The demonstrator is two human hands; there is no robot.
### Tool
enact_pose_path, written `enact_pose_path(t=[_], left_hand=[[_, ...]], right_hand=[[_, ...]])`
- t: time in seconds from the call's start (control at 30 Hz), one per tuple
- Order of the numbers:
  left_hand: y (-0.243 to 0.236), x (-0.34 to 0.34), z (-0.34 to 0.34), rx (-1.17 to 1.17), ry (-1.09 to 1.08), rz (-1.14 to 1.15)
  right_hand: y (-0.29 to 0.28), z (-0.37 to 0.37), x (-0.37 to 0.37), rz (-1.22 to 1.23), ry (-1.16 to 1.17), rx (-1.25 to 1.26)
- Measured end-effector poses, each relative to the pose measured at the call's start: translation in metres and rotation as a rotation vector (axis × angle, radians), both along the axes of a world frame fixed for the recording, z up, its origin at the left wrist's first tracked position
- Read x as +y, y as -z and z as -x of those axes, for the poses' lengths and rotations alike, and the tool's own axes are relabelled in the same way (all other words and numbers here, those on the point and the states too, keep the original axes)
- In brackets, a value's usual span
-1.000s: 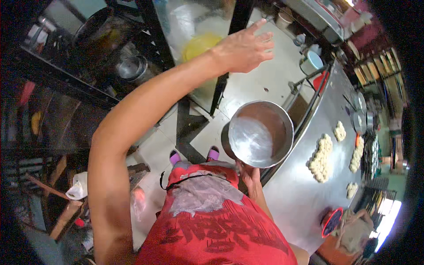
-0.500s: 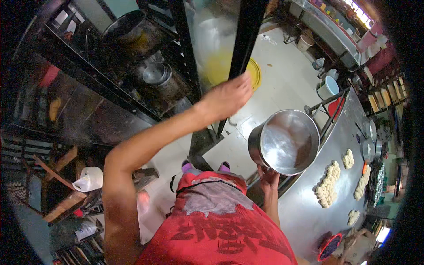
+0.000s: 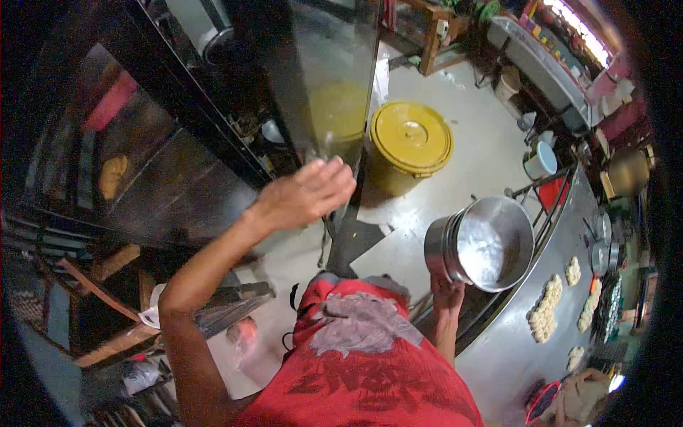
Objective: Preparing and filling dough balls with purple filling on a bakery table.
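Observation:
My left hand is against or just in front of a glass door with a dark frame; its fingers are partly bent and apart, holding nothing. I cannot tell if the fingertips touch the glass. My right hand grips the underside and near side of a round metal pot, tilted so that its shiny inside shows. Extra rims along its side suggest pots nested together. Behind the door stands a dark cabinet, with metal pots inside.
A yellow lidded bin stands on the floor ahead. To the right runs a metal worktable bearing braided dough pieces and pans. Another person is at its near right end. Wooden planks lie at left.
My left hand has let go of the door's dark edge and moved left and nearer. The door has swung leftward, uncovering the yellow bin. The pot has shifted slightly right in view.

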State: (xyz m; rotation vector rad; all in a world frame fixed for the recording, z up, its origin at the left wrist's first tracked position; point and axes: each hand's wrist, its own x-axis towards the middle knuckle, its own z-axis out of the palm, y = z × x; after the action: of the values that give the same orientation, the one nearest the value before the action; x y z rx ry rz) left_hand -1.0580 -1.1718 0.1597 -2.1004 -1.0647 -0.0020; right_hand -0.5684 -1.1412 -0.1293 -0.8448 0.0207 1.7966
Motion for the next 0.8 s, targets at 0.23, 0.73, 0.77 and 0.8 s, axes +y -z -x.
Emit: enact_pose_path(t=[0.23, 0.73, 0.77, 0.8], left_hand=[[0.026, 0.005, 0.089, -0.304, -0.444, -0.433], [0.028, 0.043, 0.149, -0.131, -0.914, -0.772], [0.033, 0.036, 0.157, -0.064, -0.932, -0.799], [0.039, 0.038, 0.159, -0.004, -0.950, -0.829]], right_hand=[[0.007, 0.023, -0.011, 0.257, 0.213, -0.010], [0.014, -0.037, 0.061, 0.222, 0.286, 0.043], [-0.011, -0.036, 0.076, 0.224, 0.261, -0.032], [-0.005, -0.048, 0.085, 0.157, 0.275, -0.060]])
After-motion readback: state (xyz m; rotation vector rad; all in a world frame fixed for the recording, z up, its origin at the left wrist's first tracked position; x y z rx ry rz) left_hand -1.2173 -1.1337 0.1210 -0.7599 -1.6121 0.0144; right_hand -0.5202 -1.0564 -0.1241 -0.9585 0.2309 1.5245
